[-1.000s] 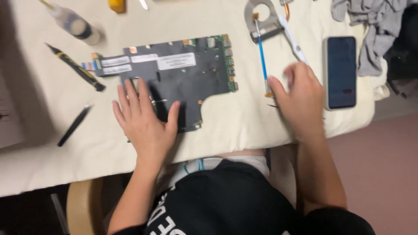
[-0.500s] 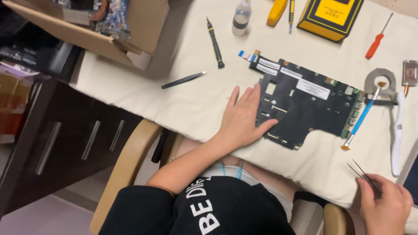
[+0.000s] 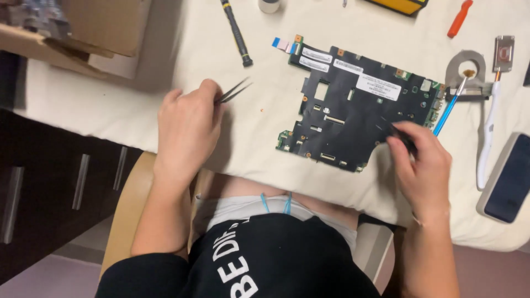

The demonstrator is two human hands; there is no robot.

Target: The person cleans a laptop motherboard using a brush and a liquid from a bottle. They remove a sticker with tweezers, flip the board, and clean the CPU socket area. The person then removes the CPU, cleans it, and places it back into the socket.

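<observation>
A dark laptop circuit board lies on a cream cloth in front of me. My left hand rests on the cloth to the left of the board, clear of it. It grips black tweezers whose tips point up and right. My right hand is at the board's lower right corner. Its fingers pinch a thin dark tool whose tip touches the board; most of that tool is hidden by the fingers.
A black screwdriver, an orange screwdriver, a blue brush, a metal bracket, a white tool and a phone lie around the board. A cardboard box stands far left, with dark drawers below.
My left hand left the board, moved left and now holds the black tweezers that lay on the cloth. My right hand came in from the right with its tool onto the board.
</observation>
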